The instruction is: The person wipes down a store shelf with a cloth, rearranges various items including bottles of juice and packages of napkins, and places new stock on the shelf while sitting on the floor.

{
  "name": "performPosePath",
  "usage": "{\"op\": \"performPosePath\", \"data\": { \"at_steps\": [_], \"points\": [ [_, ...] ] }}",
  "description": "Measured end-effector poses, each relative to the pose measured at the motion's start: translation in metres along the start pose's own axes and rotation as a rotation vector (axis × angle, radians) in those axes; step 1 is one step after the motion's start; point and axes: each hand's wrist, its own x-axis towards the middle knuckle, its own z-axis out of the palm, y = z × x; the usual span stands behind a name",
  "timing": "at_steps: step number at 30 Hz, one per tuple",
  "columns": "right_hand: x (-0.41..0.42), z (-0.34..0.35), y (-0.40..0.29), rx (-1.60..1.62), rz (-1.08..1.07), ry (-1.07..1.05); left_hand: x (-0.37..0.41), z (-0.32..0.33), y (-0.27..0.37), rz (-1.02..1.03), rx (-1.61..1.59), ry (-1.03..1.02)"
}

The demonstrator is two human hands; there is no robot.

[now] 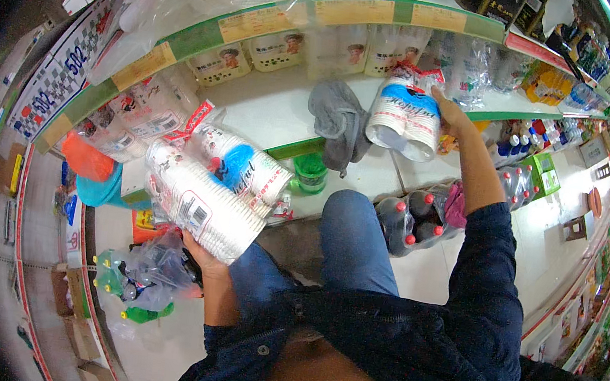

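Observation:
My left hand (203, 252) grips the lower end of a large plastic-wrapped pack of paper cups (208, 196), its stacks tilted over my left thigh. At the upper right, my right hand (447, 109) holds a smaller wrapped pack of paper cups (406, 114) by its side, over the front of the shelf. Between the two packs a grey cloth (335, 120) hangs over the edge of the white shelf (270, 96). More wrapped paper cups (148, 105) stand on the shelf at the left. My left fingers are partly hidden behind the pack.
Shrink-wrapped dark bottles with red caps (420, 220) stand on the floor right of my knee. Bagged green bottles (131, 278) lie at the lower left. A green tub (310, 173) sits under the shelf, a blue basin (97, 184) at its left end. The upper shelf edge (279, 21) curves above.

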Motion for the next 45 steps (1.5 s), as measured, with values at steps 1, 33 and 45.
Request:
{"op": "performPosePath", "data": {
  "at_steps": [1,33,45],
  "points": [
    [-0.013,0.0,-0.003,0.013,0.004,0.013,-0.002,0.008,-0.003,0.017,0.015,-0.002],
    [-0.049,0.018,-0.085,-0.167,-1.128,0.184,-0.001,0.015,-0.004,-0.008,-0.029,-0.019],
    [-0.118,0.145,-0.13,-1.024,-1.598,0.446,0.001,0.003,-0.005,-0.027,-0.08,-0.078]
  ]
}}
